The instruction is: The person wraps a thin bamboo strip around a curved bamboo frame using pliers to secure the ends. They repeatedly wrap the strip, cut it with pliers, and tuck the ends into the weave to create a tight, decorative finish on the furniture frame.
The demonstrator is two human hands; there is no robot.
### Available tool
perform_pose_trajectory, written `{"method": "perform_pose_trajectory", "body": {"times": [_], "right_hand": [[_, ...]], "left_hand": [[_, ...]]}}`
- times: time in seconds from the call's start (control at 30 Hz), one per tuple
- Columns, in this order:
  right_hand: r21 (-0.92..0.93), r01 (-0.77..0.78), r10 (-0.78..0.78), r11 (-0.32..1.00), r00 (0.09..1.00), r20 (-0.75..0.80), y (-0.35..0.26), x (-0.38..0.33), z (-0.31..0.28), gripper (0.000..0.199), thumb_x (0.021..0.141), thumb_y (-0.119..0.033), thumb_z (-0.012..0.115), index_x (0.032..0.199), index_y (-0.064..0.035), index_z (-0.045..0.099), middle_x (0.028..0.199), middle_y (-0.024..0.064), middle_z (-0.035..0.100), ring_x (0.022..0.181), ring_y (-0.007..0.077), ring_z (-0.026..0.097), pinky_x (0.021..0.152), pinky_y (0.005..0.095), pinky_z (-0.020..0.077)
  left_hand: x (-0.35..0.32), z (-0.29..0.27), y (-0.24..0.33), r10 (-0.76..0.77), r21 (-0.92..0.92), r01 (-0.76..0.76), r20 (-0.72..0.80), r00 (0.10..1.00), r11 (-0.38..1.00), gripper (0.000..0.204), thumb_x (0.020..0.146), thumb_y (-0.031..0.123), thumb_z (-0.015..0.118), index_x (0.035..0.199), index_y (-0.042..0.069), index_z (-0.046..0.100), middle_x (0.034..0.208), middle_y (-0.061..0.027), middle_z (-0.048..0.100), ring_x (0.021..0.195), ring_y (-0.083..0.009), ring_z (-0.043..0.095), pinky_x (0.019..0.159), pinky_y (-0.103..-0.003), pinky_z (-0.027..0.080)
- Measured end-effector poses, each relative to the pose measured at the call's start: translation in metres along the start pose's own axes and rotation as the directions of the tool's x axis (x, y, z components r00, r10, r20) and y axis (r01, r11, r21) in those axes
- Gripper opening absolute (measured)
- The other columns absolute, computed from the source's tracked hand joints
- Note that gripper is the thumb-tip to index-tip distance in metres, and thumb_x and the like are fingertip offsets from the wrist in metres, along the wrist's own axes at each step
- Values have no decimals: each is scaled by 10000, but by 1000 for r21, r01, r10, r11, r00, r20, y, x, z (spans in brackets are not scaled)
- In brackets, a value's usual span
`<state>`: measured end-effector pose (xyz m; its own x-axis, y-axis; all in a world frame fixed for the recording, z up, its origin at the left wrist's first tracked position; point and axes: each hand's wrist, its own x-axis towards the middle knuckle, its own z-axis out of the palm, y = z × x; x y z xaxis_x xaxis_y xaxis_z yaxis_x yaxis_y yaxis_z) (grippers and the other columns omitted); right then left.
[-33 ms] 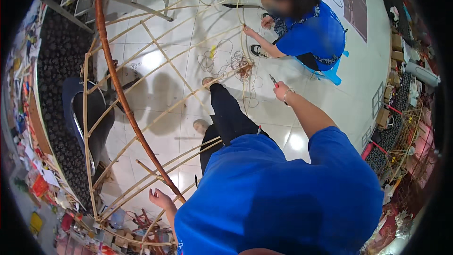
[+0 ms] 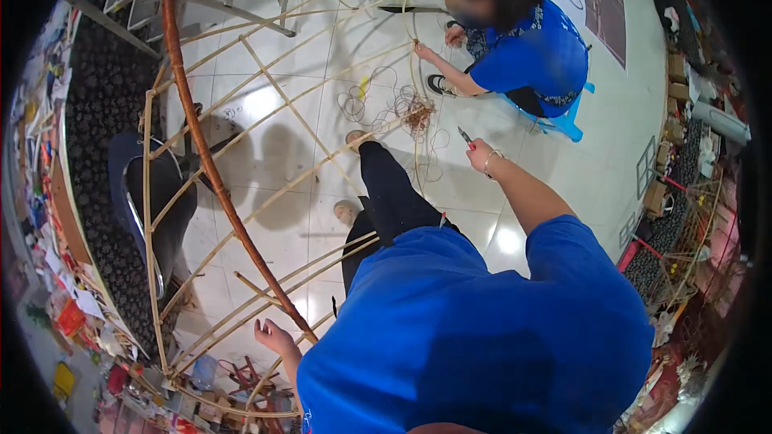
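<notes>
My right hand (image 2: pixel 480 153) is stretched out to the right, closed around a small knife (image 2: pixel 466 138) with a reddish handle and a narrow pointed metal end. It is held above the floor, apart from the frame. At lower left, my left hand (image 2: pixel 276 339) has its fingers loosely curled but apart, with nothing visible in them. Beside it slants a thick brown wrapped pole (image 2: pixel 229 210), part of a large frame of pale bamboo strips (image 2: pixel 277 202). The strips cross and are tied at their joints. Some pass behind my body, which hides their ends.
A co-worker (image 2: pixel 527 56) sits on a blue stool (image 2: pixel 572 130), hands at a strip end. Tangled brown wire (image 2: pixel 416 112) lies on the tiled floor. A dark chair (image 2: pixel 157 201) stands behind the frame at left. Cluttered tables line the left; boxes (image 2: pixel 675 96) stand at right.
</notes>
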<state>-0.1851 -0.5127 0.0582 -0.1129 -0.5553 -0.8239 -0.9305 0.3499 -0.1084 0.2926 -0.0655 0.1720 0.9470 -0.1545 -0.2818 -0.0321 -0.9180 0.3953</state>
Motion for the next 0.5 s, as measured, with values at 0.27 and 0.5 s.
{"method": "perform_pose_trajectory", "body": {"times": [0.27,0.5], "right_hand": [[146,-41,60,988,990,-130,63,-90,69,298,829,-254,500,981,3,499,895,226,585,872,368,569,757,411,446],[-20,-125,125,992,992,34,219,-198,213,363,856,-282,457,1024,35,510,984,271,566,931,377,564,803,397,454]], "left_hand": [[25,-4,-32,195,-70,-192,35,980,979,407,884,206,497,1204,-31,418,1180,-162,397,981,-246,487,837,-355,439],[61,16,-67,368,-193,-337,156,917,921,405,905,244,470,1178,-54,450,1162,-187,436,1000,-261,481,850,-345,418]]}}
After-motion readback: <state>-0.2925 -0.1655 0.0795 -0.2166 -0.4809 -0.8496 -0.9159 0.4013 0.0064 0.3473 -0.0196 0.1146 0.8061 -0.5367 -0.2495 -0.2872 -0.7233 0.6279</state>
